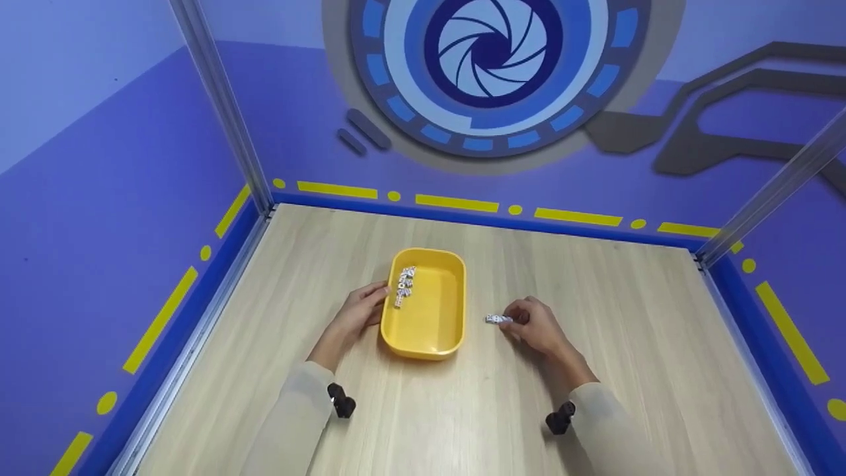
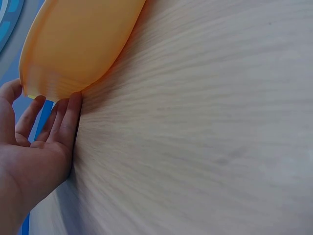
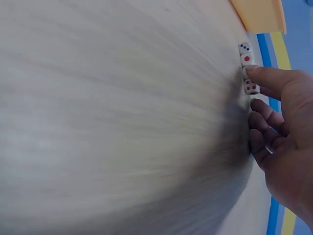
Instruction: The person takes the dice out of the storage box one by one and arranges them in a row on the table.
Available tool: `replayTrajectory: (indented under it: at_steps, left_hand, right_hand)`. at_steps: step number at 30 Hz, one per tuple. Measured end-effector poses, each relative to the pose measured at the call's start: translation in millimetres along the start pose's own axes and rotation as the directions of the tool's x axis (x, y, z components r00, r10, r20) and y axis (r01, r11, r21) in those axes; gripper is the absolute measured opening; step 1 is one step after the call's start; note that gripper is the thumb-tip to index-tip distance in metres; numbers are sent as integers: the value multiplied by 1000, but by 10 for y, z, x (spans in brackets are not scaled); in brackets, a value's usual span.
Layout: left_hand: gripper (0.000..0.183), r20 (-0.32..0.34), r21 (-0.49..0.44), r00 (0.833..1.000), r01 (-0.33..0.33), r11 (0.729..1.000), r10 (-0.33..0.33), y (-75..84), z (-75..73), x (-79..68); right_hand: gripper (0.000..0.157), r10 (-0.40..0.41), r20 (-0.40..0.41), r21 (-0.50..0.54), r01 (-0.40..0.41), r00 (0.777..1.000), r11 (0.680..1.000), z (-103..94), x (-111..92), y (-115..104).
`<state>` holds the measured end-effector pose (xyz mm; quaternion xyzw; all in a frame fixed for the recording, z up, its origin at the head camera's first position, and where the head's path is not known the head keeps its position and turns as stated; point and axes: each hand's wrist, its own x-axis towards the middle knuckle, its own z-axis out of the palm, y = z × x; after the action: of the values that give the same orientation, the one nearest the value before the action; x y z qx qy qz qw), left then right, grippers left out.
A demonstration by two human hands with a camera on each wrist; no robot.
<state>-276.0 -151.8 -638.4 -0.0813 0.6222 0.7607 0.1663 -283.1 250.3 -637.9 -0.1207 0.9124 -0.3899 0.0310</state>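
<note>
The right hand had its thumb and index finger closed in a pinch on a short row of white dice, the thumb lying across the third of four; its other fingers were loosely bent, low by the table; whether the row touched the surface I could not tell. The second die out showed one red pip, the outermost dark ones; that free end pointed toward a yellow tray, near its right side but apart from it.

The left hand was loosely spread at the tray's left side, fingertips and thumb tip against the outer wall, not wrapped round it; the tray stood upright on the table, and inside, along its left wall, lay a cluster of dice.

Farther out came pale sleeves, a small black device at each cuff; beyond the table rose a blue and purple back wall, bearing a round shutter design and yellow dashes along its foot, with metal posts at its corners.
</note>
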Motion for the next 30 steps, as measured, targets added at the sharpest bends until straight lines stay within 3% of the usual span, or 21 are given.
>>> replayTrajectory:
  at_steps: [4, 13, 22, 30]
  left_hand:
    - [51, 1, -1, 1000, -2, 1000, 2, 11, -19, -4]
    - [53, -13, -16, 1000, -1, 1000, 0, -4, -60, -13]
    - [54, 18, -14, 1000, 0, 1000, 0, -16, -26, 32]
    - [52, 39, -33, 999, -25, 999, 27, -23, -6, 24]
  right_hand:
    - [25, -21, -55, 40, 23, 998, 999, 5, 89, -183]
    - [22, -219, -71, 104, 226, 973, 969, 238, 474, -895]
    - [24, -249, 11, 107, 247, 968, 963, 773, 648, -1387]
    - [23, -265, 47, 53, 263, 963, 963, 1215, 701, -1522]
